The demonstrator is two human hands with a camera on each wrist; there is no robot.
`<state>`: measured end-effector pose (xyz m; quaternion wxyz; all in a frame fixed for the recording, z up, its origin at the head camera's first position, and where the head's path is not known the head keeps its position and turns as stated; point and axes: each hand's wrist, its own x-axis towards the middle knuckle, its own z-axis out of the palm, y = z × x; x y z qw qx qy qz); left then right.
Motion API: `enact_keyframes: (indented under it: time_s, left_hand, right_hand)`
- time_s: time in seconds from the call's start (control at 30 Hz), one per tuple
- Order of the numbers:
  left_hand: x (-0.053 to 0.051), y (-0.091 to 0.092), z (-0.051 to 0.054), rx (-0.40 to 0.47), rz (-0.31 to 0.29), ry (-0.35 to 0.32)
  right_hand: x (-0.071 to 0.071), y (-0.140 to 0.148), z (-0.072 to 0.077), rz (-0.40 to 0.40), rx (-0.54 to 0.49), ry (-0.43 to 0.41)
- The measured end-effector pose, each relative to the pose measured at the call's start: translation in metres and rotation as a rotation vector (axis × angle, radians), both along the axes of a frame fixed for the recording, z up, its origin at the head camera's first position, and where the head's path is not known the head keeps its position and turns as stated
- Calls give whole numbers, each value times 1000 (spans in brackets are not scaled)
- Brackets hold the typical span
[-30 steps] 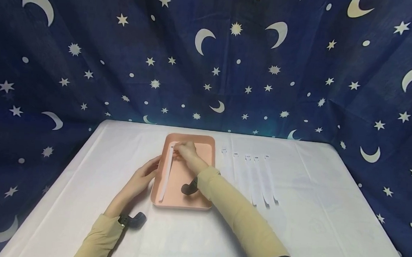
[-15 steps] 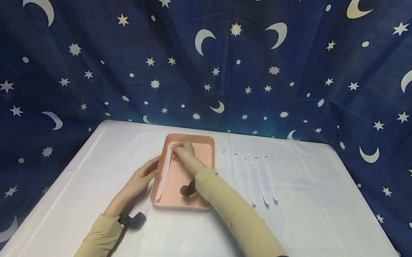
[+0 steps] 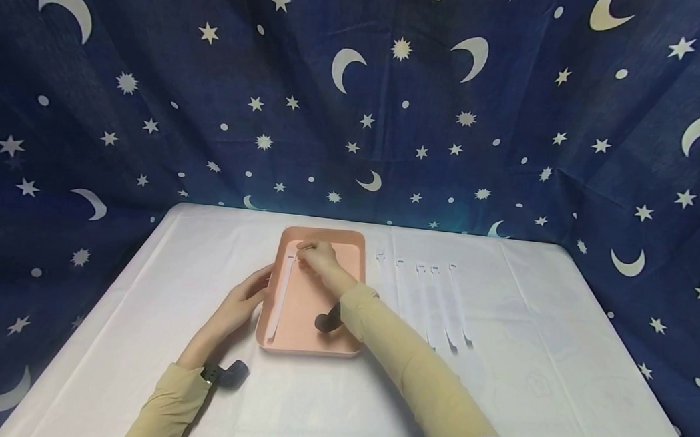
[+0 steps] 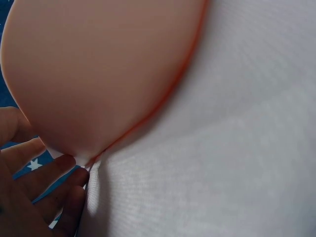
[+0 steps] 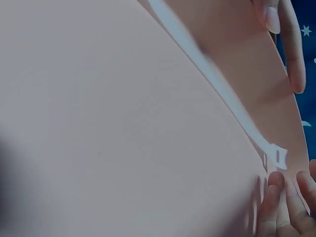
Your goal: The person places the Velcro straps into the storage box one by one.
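Note:
A white cable strap (image 3: 281, 298) with a slotted head lies lengthwise along the left side of the pink tray (image 3: 312, 348). In the right wrist view, the strap's head (image 5: 279, 157) rests near the tray wall. The fingertips of my right hand (image 3: 321, 255) are just beside that head, loosely bent, with nothing seen between them. Against the tray's left side rests my left hand (image 3: 243, 299); its fingers (image 4: 47, 175) are fairly straight and touch the rim in the left wrist view.
Several more white straps (image 3: 423, 303) lie side by side on the white tablecloth (image 3: 527, 363), right of the tray. Behind the table hangs a dark blue curtain (image 3: 306, 155) with moons and stars. A dark camera (image 3: 235, 374) sits on the left wrist.
My right fingers have shifted slightly right, away from the strap's head, and that head now lies uncovered in the tray. My left hand and the tray have stayed put.

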<state>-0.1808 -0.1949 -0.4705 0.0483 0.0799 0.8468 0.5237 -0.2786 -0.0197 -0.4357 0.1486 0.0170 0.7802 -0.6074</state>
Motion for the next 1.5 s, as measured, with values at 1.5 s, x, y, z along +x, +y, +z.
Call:
enact_keyframes:
  time_s: [1.5]
  left_hand:
    - [11, 7, 21, 16, -5, -45]
  right_hand:
    - [45, 97, 41, 170, 88, 254]
